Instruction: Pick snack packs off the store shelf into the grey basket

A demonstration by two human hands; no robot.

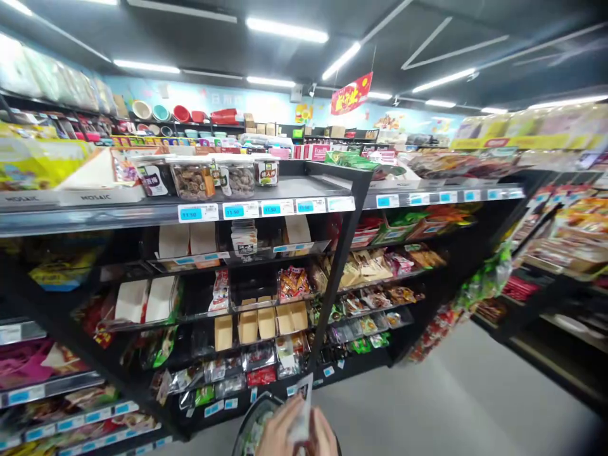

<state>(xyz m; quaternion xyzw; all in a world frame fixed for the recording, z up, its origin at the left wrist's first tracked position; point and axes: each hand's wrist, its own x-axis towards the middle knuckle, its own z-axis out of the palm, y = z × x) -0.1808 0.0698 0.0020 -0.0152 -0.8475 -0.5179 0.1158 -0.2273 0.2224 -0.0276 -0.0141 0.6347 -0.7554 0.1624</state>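
Note:
Low at the bottom edge, my left hand (276,432) and my right hand (323,434) are close together. Between them they grip a small snack packet (301,423), pale and partly clear with a dark upper end. It stands roughly upright, and its lower part is cut off by the frame. Fingers of both hands curl about its sides, somewhat blurred. Just beneath and to the left is a dark-rimmed basket (241,425) with green and clear packets in it. My hands hide much of the basket.
Ahead stands a black shelf unit (342,269) with tiers of bagged snacks and blue price tags. Clear tubs (192,177) of dried snacks sit on its top. Another stocked rack (565,253) stands to the right across the grey floor (427,405).

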